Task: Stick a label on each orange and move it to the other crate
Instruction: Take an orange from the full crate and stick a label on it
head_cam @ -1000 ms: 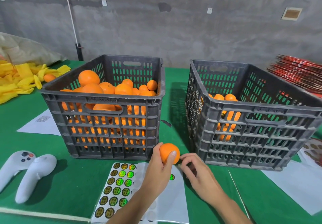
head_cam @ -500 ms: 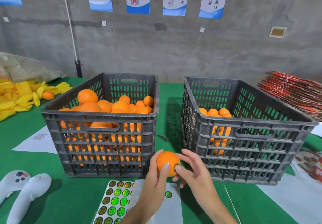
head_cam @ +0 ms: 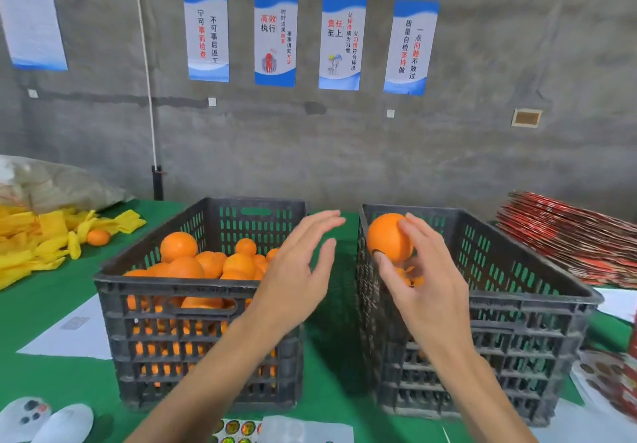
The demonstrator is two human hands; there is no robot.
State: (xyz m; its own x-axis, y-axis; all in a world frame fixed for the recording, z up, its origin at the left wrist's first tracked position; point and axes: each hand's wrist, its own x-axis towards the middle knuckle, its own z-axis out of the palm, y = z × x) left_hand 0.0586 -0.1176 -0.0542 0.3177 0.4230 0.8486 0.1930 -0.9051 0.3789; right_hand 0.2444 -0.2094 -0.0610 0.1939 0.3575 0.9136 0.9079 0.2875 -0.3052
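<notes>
Over the left rim of the right-hand dark grey slotted plastic crate [head_cam: 537, 332], a person's right hand [head_cam: 425, 291] grips a round orange [head_cam: 387, 237] between thumb and curled fingers, holding it above the few oranges already lying in that crate, a position that suggests it is about to be dropped in. A small dark round label [head_cam: 378, 253] sits on the fruit's underside, just by the thumb tip, so the sticking step looks done for this one. The left hand [head_cam: 298, 270] hovers empty with fingers spread loosely, above the near right corner of the left-hand grey slotted crate [head_cam: 165, 335], which is heaped with fruit awaiting labels. Both crates stand on a green-covered desk [head_cam: 51, 308]; at its near edge lies a white backing sheet of round shiny stickers [head_cam: 238, 430], within easy reach. Four blue-and-white wall posters [head_cam: 310, 41] on the far concrete wall carry Chinese slogans, including "高效执行" and "责任至上"; the stickers' print is too small to read.
</notes>
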